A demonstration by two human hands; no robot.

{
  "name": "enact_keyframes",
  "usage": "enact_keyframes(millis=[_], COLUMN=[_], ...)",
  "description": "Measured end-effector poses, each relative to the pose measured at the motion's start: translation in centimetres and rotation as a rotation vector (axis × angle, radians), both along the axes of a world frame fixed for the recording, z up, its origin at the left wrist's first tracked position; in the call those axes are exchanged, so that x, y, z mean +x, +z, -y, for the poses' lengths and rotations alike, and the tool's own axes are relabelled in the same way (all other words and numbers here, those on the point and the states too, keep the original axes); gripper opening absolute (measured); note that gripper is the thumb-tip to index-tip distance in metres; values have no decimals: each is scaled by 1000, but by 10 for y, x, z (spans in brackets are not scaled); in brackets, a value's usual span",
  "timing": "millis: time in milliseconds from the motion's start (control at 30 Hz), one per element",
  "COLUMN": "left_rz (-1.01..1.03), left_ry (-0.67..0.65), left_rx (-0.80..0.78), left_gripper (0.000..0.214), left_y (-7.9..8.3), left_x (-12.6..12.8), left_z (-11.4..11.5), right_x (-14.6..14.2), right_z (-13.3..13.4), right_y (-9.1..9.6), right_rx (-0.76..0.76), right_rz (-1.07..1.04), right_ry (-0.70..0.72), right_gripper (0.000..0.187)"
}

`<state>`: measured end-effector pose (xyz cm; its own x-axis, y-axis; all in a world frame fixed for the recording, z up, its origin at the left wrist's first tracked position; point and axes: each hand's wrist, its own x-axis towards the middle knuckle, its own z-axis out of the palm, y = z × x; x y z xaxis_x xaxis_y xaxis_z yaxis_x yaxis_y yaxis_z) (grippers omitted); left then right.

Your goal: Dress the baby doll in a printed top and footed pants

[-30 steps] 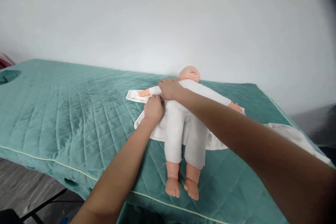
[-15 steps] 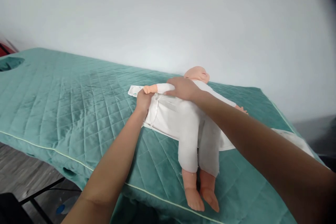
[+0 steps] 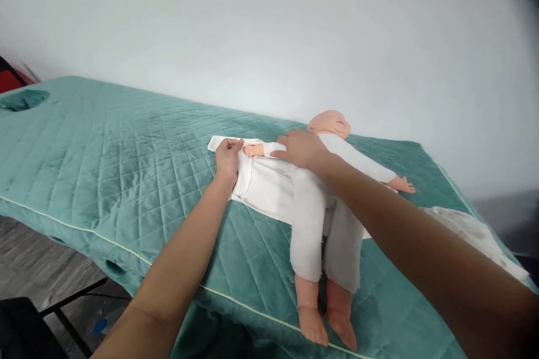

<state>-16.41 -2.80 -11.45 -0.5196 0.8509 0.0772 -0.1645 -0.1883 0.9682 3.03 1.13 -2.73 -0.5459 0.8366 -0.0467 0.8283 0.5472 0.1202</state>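
A baby doll with a white cloth body lies face up on a white baby garment, its bare feet toward me. My left hand pinches the garment's edge just left of the doll's small hand, thumb and fingertips together. Over the doll's upper arm and chest lies my right hand, its fingers curled round the upper arm near the shoulder. Part of the doll's torso is hidden under that hand and forearm. The doll's other arm stretches out to the right.
A green quilted cover spreads over the bed, with a face hole at the far left. Behind stands a white wall. A patterned white cloth lies at the right edge. Below left, a bottle with a blue cap is on the floor.
My left hand has come away from the doll's hand and now pinches the garment. The doll and my right hand appear shifted slightly right, partly because the view moved.
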Motion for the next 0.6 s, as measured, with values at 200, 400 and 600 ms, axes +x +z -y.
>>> enact_keyframes(millis=[200, 400, 600], left_rz=[-447, -948, -788], left_ry=[3, -267, -139], left_rx=[36, 57, 23], left_gripper=[14, 12, 17], left_y=[-1, 6, 5], left_x=[9, 22, 20], left_z=[8, 18, 12], right_x=[-4, -10, 3], right_z=[6, 2, 76], right_y=[-3, -11, 31], right_rx=[20, 55, -166], right_rz=[-27, -44, -700], right_ry=[-31, -17, 46], right_gripper=[49, 41, 40])
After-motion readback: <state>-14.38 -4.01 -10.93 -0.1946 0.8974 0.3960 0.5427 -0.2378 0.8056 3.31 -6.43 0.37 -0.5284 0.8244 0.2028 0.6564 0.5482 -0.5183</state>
